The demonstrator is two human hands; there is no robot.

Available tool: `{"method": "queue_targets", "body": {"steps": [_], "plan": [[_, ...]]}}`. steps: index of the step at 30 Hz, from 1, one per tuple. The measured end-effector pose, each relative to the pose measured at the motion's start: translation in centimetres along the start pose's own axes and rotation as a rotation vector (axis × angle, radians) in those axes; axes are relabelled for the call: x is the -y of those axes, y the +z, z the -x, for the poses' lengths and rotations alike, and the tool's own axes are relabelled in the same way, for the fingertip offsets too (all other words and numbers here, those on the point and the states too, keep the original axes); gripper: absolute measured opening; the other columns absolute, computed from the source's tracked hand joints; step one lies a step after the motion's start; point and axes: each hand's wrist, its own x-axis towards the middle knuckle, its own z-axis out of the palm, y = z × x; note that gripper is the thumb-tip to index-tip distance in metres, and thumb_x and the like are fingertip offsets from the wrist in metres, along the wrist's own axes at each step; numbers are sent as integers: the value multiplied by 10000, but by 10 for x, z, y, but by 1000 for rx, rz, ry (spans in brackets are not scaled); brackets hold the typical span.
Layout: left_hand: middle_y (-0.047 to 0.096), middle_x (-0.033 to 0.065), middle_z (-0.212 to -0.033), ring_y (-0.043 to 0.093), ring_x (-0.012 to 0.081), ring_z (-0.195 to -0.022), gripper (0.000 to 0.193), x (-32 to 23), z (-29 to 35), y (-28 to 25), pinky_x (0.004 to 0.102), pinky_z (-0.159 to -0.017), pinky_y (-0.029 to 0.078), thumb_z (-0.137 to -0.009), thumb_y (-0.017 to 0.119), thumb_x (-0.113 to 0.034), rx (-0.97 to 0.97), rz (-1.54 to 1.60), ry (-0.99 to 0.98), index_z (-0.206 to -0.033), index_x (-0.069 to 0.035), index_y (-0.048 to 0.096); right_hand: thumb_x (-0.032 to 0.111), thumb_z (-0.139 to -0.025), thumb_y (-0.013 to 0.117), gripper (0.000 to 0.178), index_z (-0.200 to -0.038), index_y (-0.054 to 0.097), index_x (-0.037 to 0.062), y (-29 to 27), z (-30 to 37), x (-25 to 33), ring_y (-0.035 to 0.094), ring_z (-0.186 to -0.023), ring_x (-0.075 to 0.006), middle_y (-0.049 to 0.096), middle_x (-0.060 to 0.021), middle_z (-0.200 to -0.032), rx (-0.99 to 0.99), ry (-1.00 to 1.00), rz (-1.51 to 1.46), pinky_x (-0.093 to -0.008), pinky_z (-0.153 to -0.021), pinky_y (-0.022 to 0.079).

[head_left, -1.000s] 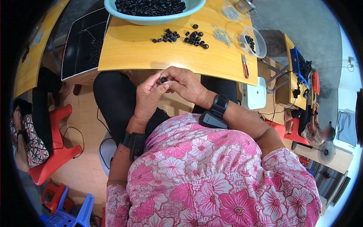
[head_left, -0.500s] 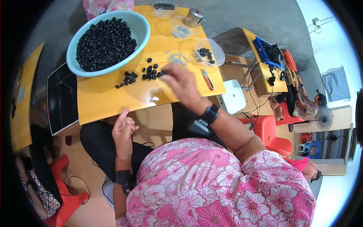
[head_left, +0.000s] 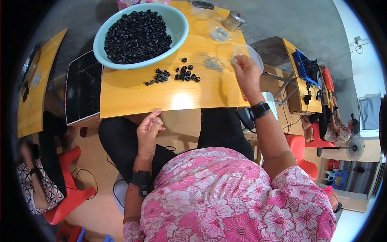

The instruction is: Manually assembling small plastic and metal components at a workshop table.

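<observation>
My right hand [head_left: 246, 72] is over the clear plastic bowl [head_left: 258, 60] at the table's right edge, its fingers bent together; whether they hold anything I cannot make out. It hides most of what lies in that bowl. My left hand [head_left: 150, 131] hangs just off the table's front edge, index finger stretched and the others loosely bent, with nothing seen in it. Two groups of small black ring-shaped parts, a left one [head_left: 159, 76] and a right one [head_left: 186, 74], lie on the yellow table [head_left: 133, 94]. Small silvery metal pieces [head_left: 213, 63] are scattered to their right.
A big light-blue basin [head_left: 183, 34] full of black parts stands at the back left. Behind the metal pieces are a clear tub of silvery pieces [head_left: 220, 34], a metal cup [head_left: 237, 18] and another clear tub [head_left: 204, 7]. Other people sit at tables on both sides.
My right hand has left the right group of black parts and moved right to the clear bowl. It now covers most of the pliers. The view has shifted; my left hand keeps its pose.
</observation>
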Motion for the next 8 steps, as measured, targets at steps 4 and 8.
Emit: {"method": "queue_targets", "body": {"steps": [4,8], "plan": [[583,17,-905,531,61,-779,383,2,-2,-3,219,-702,488,-888,611,-168,-13,-6,-25,-1204,42,551,59,-738,683,160,-895,652,55,35,28,50,600,-677,-260,599,-117,-789,195,-97,-327,-336,-620,490],[537,-29,-807,509,13,-651,394,1,-5,0,150,-594,443,-898,594,-169,19,-29,-19,-1234,22,517,82,-749,669,211,-959,650,88,55,38,86,624,-729,-217,596,-105,-841,343,-269,-170,-360,-637,496]]}}
